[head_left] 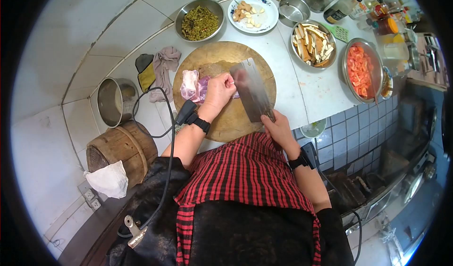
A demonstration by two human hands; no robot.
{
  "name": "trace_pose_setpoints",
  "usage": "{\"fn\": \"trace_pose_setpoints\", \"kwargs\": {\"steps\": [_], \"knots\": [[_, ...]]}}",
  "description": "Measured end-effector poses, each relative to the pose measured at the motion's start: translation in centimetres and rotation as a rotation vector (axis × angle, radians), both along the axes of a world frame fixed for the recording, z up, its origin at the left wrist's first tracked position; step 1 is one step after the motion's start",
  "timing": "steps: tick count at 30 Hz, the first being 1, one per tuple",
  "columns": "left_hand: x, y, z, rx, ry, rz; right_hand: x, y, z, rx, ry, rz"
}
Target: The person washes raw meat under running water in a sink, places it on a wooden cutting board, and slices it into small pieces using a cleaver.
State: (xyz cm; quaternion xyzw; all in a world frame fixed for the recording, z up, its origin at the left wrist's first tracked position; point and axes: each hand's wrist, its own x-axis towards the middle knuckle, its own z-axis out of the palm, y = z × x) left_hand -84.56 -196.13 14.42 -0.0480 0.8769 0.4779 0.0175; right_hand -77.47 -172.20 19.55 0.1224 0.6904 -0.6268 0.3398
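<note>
A piece of raw meat [191,87], pink with a pale fatty part, lies on the left side of a round wooden chopping board [226,122]. My left hand [218,95] is closed over the meat's right end, its fingers curled together and partly hiding it. A little meat shows between this hand and the blade. My right hand [279,130] grips the handle of a wide cleaver [252,89]. The blade points away from me across the board, close beside my left fingertips. Whether its edge touches the meat I cannot tell.
Behind the board stand a bowl of chopped greens [200,24] and a plate [270,18] with ginger and garlic. To the right are a bowl of sliced pieces [313,44] and a bowl of reddish pieces [359,72]. Cloths [164,68] and a metal pot [113,102] sit left.
</note>
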Motion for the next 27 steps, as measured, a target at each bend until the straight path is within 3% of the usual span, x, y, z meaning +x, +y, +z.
{"fn": "trace_pose_setpoints", "kwargs": {"steps": [5, 15, 21, 27], "knots": [[0.0, -0.3, -0.1, -0.203, 0.166, -0.053, -1.8, -1.2, -0.3, 0.1, 0.145, 0.07], [0.7, 0.0, 0.5, -0.141, 0.089, -0.07, -1.4, -0.7, 0.6, 0.167, 0.103, 0.162], [1.8, 0.2, 1.1, -0.126, 0.121, -0.01, -3.7, -2.6, 0.0, -0.015, -0.025, 0.004], [2.8, -0.9, 0.7, 0.039, -0.089, 0.133, -2.1, 1.4, 1.9, 0.085, -0.01, -0.01]]}}
